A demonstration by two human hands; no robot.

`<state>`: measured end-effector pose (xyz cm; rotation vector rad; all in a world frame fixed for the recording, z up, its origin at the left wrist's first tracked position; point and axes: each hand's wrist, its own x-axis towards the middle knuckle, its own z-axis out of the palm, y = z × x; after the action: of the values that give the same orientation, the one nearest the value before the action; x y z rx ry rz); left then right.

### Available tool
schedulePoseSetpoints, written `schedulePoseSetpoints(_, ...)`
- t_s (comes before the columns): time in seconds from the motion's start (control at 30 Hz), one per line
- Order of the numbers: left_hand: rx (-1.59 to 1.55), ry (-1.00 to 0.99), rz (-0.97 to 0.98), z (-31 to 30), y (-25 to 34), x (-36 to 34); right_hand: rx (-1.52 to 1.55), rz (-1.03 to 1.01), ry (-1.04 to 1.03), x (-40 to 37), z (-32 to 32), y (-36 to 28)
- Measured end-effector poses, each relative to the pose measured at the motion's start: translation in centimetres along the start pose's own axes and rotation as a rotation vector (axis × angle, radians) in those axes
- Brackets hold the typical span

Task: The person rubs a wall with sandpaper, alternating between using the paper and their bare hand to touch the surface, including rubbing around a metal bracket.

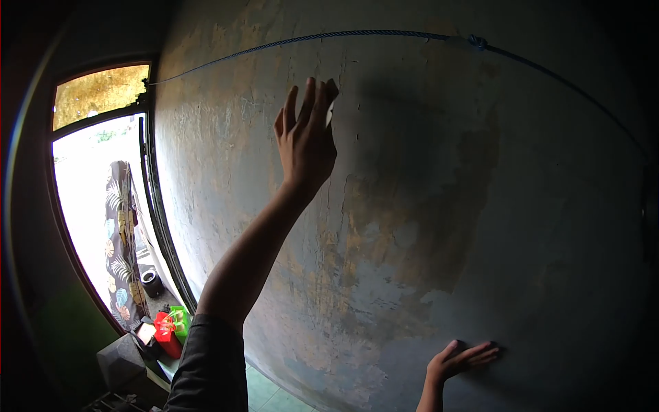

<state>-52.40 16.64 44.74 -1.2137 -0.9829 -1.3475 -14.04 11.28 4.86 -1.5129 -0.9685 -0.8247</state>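
My left hand (307,145) is raised against the peeling wall (405,302), its back toward me. A small pale flat piece (329,115) shows at its thumb side, gripped between thumb and fingers; most of it is hidden, and I cannot tell what it is. Cracked, flaking paint surrounds that hand. Low on the right, my right hand (463,360) rests with fingers stretched out at the wall, over a smoother grey area, and nothing shows in it.
A blue rope (371,32) with a knot runs across the wall above. On the left is a bright doorway with a leaf-patterned cloth (122,240). Red (167,334) and green bags (180,320) sit near the doorway's foot, beside a grey box (122,358). Pale floor tiles (264,391) show below.
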Motion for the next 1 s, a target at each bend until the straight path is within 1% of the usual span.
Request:
schedulePoseSetpoints(0.03,0.029,-0.046,-0.073,0.2,-0.1,0.0,-0.034,-0.006,0.009,-0.1,0.0,0.0)
schedulePoseSetpoints(0.17,0.039,-0.193,0.035,-0.5,0.9,-1.1,-0.056,-0.011,0.013,0.0,0.0,-0.1)
schedulePoseSetpoints(0.27,-0.013,-0.186,0.073,-0.2,1.1,-1.6,-0.076,-0.016,0.007,0.0,-0.1,-0.1)
schedulePoseSetpoints(0.4,0.009,-0.181,0.047,0.5,0.2,-1.5,-0.069,-0.032,0.000,0.0,-0.2,0.1)
schedulePoseSetpoints(0.43,-0.047,-0.176,0.055,0.5,0.2,-1.6,-0.062,-0.032,0.001,0.0,-0.2,0.1)
schedulePoseSetpoints(0.53,-0.126,-0.180,0.166,0.8,-0.6,-1.9,-0.081,-0.036,0.005,-0.1,-0.2,0.1)
schedulePoseSetpoints(0.57,-0.136,-0.148,0.195,1.0,-0.8,-1.8,-0.085,-0.037,0.005,-0.1,-0.1,0.1)
schedulePoseSetpoints(0.67,-0.132,-0.171,0.254,0.8,-1.1,-1.5,-0.095,-0.037,0.001,-0.2,0.0,0.3)
schedulePoseSetpoints(0.77,-0.120,-0.195,0.264,0.7,-2.1,-0.8,-0.092,-0.038,-0.006,-0.3,-0.1,0.4)
schedulePoseSetpoints(0.87,-0.117,-0.174,0.198,0.6,-2.6,-0.1,-0.086,-0.037,-0.005,-0.3,0.0,0.3)
schedulePoseSetpoints(1.0,0.034,-0.135,0.138,1.1,-3.1,0.1,-0.084,-0.039,-0.027,-0.5,0.0,0.6)
